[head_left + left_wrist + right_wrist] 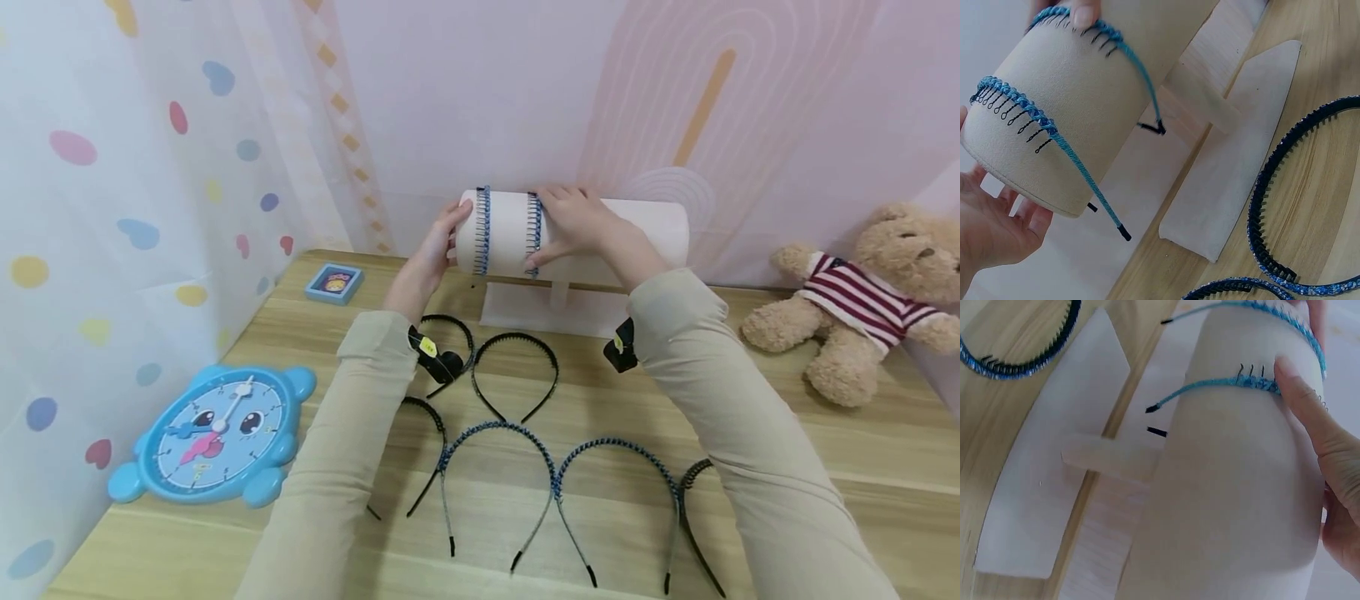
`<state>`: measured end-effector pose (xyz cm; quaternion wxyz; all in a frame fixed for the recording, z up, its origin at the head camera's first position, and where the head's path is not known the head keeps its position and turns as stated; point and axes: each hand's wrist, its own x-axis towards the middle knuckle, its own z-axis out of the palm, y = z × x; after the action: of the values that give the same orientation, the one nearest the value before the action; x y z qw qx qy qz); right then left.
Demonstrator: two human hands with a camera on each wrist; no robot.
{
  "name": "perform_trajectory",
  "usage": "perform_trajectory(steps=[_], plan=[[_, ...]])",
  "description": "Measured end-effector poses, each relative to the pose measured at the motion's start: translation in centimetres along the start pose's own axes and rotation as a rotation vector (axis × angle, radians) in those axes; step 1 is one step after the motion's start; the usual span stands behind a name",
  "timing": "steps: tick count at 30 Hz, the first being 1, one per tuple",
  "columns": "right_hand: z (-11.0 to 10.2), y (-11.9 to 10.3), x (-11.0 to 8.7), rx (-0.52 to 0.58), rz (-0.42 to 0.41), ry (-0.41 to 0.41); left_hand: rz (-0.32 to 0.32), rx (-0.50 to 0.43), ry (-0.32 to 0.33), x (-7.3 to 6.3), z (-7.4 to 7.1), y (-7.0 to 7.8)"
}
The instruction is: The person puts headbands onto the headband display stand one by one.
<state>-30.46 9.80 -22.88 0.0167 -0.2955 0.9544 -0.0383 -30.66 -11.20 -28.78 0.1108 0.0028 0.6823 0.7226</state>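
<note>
A white cylindrical headband stand (637, 218) lies sideways on a short post above a flat base. Two blue headbands with comb teeth are round its left part: an outer headband (483, 229) near the end and an inner headband (533, 225) further in. My left hand (437, 242) holds the stand's left end, fingers curled behind the rim in the left wrist view. Over the inner headband is my right hand (576, 223), fingers at its top and thumb (1297, 394) on its toothed band. Both headbands' dark tips hang off the front.
Several headbands, one a blue headband (498, 427), lie overlapping on the wooden table (600, 533). A blue toy clock (217, 437) and a small blue framed picture (334, 283) are at left. To the right sits a teddy bear (855, 312). Patterned curtains (480, 100) stand behind.
</note>
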Motion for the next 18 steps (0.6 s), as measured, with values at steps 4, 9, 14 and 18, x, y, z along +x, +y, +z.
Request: perform_trajectory(steps=[4,9,14,18], plan=[[0.5,-1.1,0.4,-0.012,-0.028,0.043,0.004,-0.005,0.004,0.0,0.0,-0.1],[1.1,-1.8,0.8,-0.018,-0.043,0.06,-0.007,0.0,0.003,0.0,0.1,-0.4],[1.5,-1.9,0.4,-0.046,-0.012,0.062,-0.018,0.004,-0.016,0.1,0.9,-0.6],[1.4,-2.0,-0.1,-0.108,0.007,0.069,-0.025,0.014,-0.023,0.3,1.2,-0.7]])
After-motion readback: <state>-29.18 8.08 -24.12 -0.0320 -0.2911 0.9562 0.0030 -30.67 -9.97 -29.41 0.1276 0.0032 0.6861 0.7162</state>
